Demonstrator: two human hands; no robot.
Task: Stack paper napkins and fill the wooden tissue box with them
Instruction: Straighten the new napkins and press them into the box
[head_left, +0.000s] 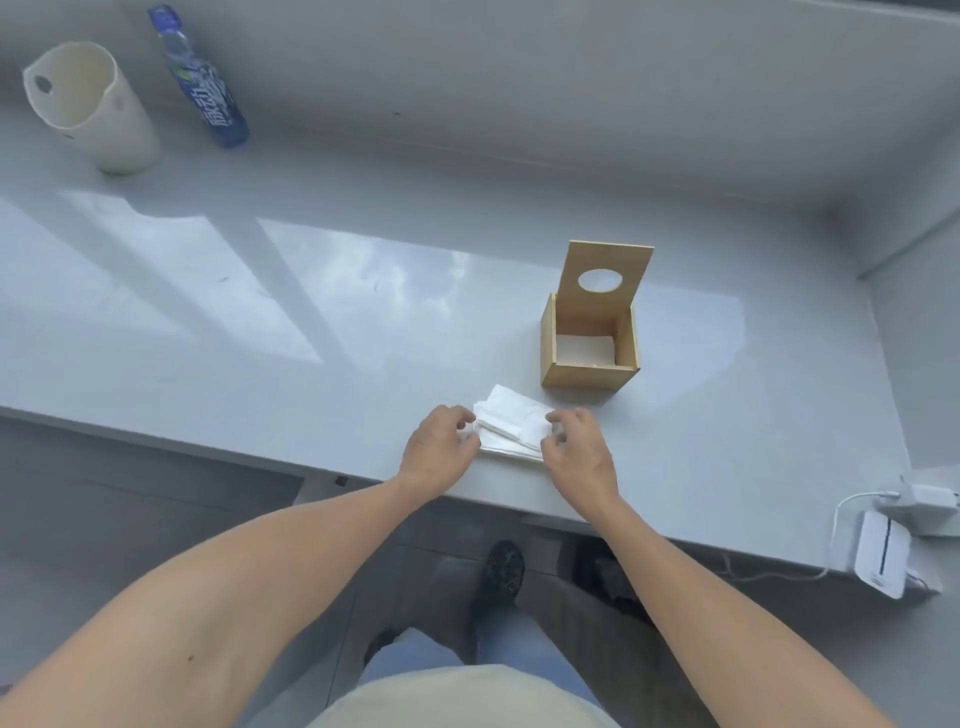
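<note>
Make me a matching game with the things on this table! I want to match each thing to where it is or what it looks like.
Things:
1. wooden tissue box
2. blue bottle
3. white cup
4. napkin pile

Clues:
A. between the left hand and the right hand
B. lid standing open, white paper inside
C. far left corner, holes in its side
D. standing just right of the cup

Pairs: 1-B, 2-D, 3-C, 4-A

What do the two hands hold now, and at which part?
Both hold the pile of paper napkins on the table: the left hand grips its left edge, the right hand its right edge.
</note>
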